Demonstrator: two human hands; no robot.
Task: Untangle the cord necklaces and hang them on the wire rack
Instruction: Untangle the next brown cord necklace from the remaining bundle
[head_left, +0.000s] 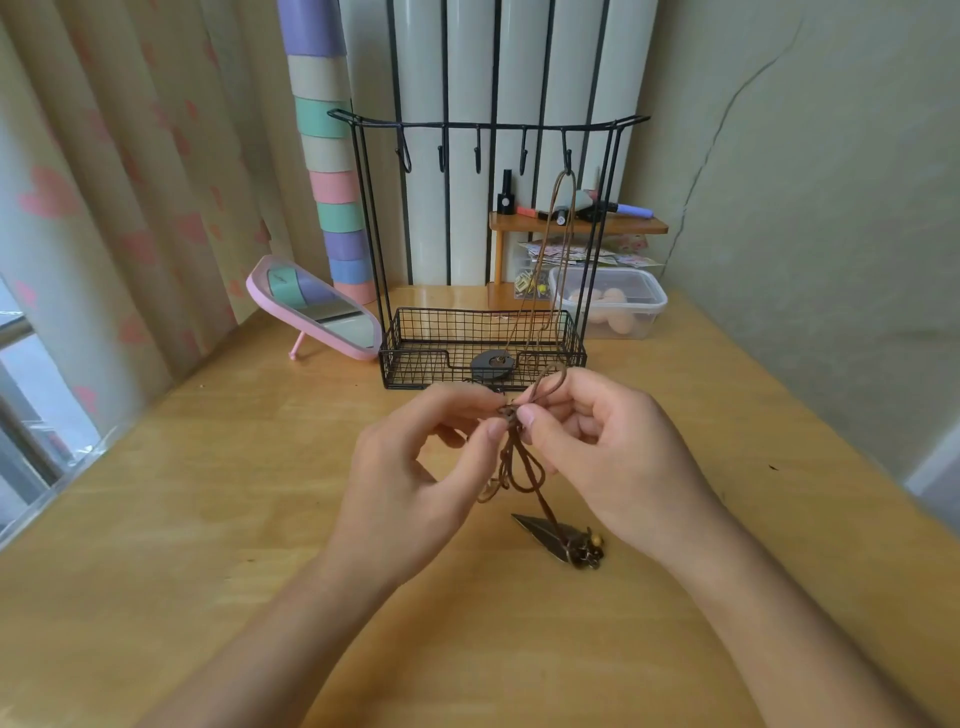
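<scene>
Above the wooden table I hold a tangled brown cord necklace (514, 462). My left hand (415, 467) pinches its knot from the left, and my right hand (602, 447) pinches it from the right. Loops of cord hang down between my hands to a metal leaf pendant (558, 538) lying on the table. Behind stands the black wire rack (483, 124) with a row of hooks and a basket at its base. Another brown cord necklace (558, 249) hangs from the rightmost hook, and its dark round pendant (492, 365) rests in the basket.
A pink tilted mirror (311, 306) stands left of the rack. A clear plastic box (613, 306) and a small wooden shelf (576, 223) with cosmetics sit behind on the right. A curtain hangs at the left, and a pastel striped column (332, 171) rises behind the rack.
</scene>
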